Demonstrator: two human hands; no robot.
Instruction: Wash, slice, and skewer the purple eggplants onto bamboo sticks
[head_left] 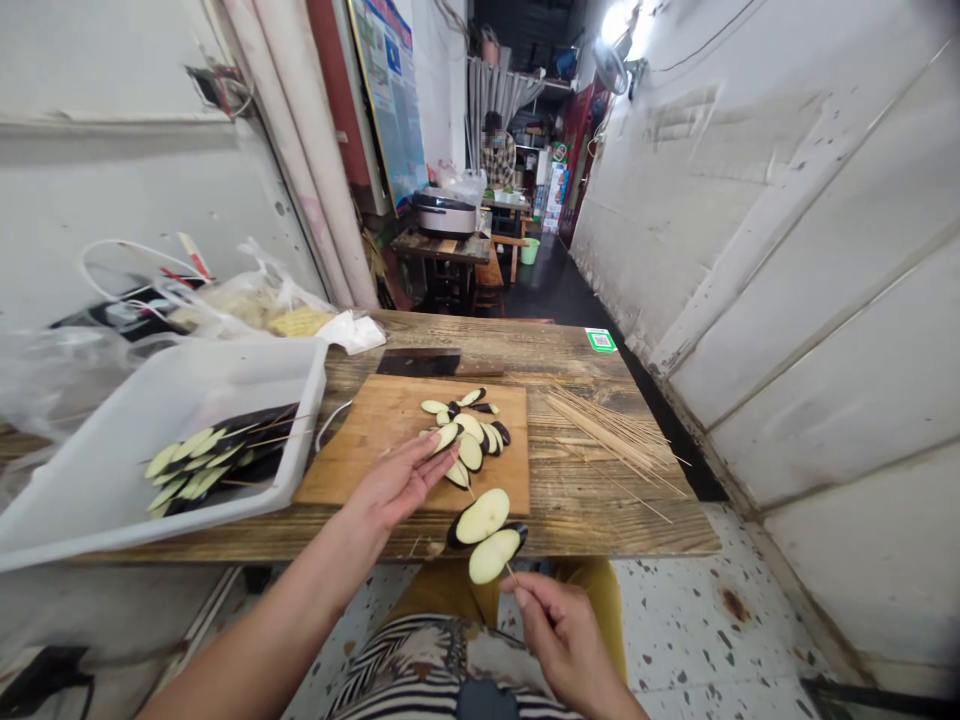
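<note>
Over the wooden cutting board (360, 440), my left hand (401, 482) has an eggplant slice (445, 437) between its thumb and fingers. Just past the table's front edge, my right hand (559, 625) pinches the lower end of a thin wooden skewer (512, 574). Two pale, dark-skinned eggplant slices (484, 516) are threaded on that skewer, whose tip points up toward my left hand. More cut eggplant slices (471, 452) lie scattered on the right part of the board.
A white tray (304, 400) at the left holds skewered eggplant (202, 460). A cleaver (420, 363) lies behind the board, loose skewers (607, 425) to its right. Plastic bags (255, 300) sit at the back left. A person (498, 155) is at a far table.
</note>
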